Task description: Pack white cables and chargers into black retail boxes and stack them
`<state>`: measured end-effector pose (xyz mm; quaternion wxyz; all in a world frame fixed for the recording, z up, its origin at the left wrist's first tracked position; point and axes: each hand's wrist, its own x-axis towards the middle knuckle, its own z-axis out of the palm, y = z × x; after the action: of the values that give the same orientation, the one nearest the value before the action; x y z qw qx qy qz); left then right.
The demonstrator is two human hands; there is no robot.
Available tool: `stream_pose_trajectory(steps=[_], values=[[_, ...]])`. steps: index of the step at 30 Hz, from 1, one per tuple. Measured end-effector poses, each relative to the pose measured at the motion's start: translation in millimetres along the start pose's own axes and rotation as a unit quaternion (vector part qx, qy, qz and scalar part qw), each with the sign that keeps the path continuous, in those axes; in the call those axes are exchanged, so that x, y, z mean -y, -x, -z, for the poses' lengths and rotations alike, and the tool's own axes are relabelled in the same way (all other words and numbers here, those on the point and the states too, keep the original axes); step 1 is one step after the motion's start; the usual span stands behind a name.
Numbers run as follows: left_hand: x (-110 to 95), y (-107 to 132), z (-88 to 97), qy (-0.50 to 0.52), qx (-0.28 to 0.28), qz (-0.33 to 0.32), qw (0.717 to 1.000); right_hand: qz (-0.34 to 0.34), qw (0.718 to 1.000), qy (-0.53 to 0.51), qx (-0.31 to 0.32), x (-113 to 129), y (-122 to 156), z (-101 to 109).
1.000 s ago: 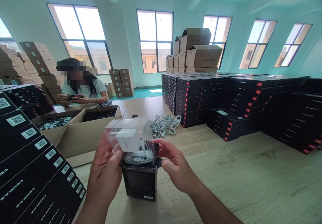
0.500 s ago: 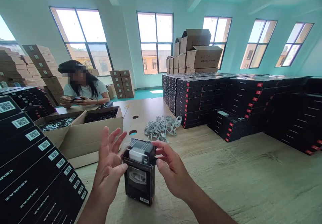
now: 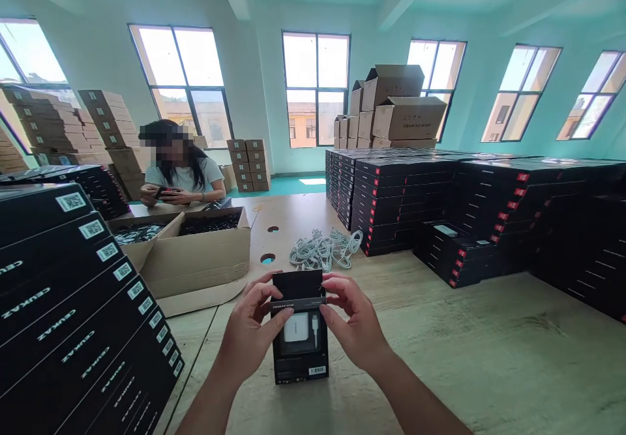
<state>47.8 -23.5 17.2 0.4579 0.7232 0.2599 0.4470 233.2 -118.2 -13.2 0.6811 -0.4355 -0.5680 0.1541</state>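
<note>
A small black product box [image 3: 300, 347] stands upright on the wooden table [image 3: 464, 350] right in front of me. Its window shows a white charger and cable inside, and its top flap stands up. My left hand [image 3: 253, 330] grips the box's upper left side, thumb on the front. My right hand [image 3: 353, 324] grips the upper right side, fingertips pinching the top edge by the flap.
Stacks of black boxes [image 3: 73, 317] rise at my left and more black stacks [image 3: 469, 207] fill the right. An open cardboard carton [image 3: 200, 255] and a heap of white cables [image 3: 325, 249] lie beyond. A person [image 3: 178, 171] sits across, holding a phone.
The clear tray with charger and cable went down into the black box. My left hand came back onto the box, and both hands now hold its top. The view shifted slightly.
</note>
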Motion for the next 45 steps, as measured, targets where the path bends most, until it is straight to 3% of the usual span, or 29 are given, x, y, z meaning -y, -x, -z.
stream_pose_trajectory(steps=[5,10,14,20,31,39,41,45], values=[[5,1,6.3,0.005,0.022,-0.03,0.999,0.069,0.992,0.104,0.017,8,-2,6],[1,2,-0.1,0.117,-0.017,-0.017,0.993,0.049,0.997,0.052,-0.014,10,-1,4],[-3,4,-0.8,0.063,0.022,-0.062,0.996,0.039,0.998,0.048,0.004,18,-3,5],[-7,5,-0.7,-0.027,0.023,-0.118,0.992,-0.005,1.0,0.026,0.005,26,-5,5],[-10,3,-6.6,0.007,0.007,-0.136,0.991,0.041,0.997,0.058,0.016,23,-9,19],[11,3,6.4,0.077,0.102,-0.035,0.991,-0.031,0.993,-0.013,0.114,16,-9,30],[16,3,5.0,0.119,0.12,0.001,0.986,-0.061,0.994,-0.031,0.091,10,-9,30],[15,4,-8.4,0.157,0.144,0.118,0.97,-0.136,0.987,-0.067,-0.055,2,-15,31]])
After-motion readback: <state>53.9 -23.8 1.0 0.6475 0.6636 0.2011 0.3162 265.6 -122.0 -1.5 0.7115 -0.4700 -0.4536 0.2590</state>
